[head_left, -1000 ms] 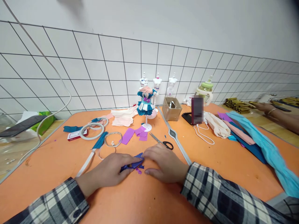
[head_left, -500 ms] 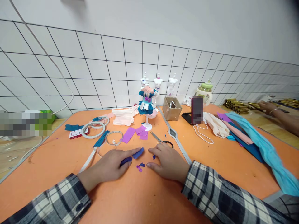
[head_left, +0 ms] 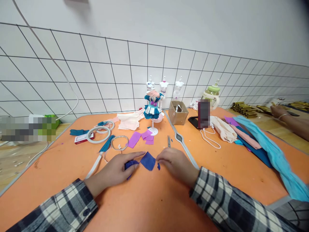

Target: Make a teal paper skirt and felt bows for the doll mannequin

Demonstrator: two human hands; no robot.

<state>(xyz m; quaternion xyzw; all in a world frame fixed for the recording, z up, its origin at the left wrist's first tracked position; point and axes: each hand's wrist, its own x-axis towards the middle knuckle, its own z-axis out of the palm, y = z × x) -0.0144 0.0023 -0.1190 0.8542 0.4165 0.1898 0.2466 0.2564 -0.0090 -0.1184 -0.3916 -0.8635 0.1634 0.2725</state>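
The left hand [head_left: 116, 170] has its forefinger and thumb spread apart, the fingertip at the blue square's [head_left: 148, 161] left-hand upper edge and the thumb over a darker blue piece [head_left: 128, 165] left of the square. The right hand [head_left: 177, 165] has its thumb and fingertips drawn together at the square's right corner; whether they pinch it I cannot tell. A small blue scrap [head_left: 158, 166] lies just beside that corner.

The square is turned so that 1 corner points away from the person; it shows no clear long axis. It lies between the 2 hands.

Beyond the square, to its right, are scissors [head_left: 169, 141]; beyond and to its left, purple pieces [head_left: 134, 140]. Farther beyond stand a small teal-and-white dress [head_left: 152, 111] on a stand and 3 white dress forms [head_left: 179, 87].

The square rests on an orange tabletop [head_left: 154, 206], facing a white wall with black grid lines [head_left: 101, 80].
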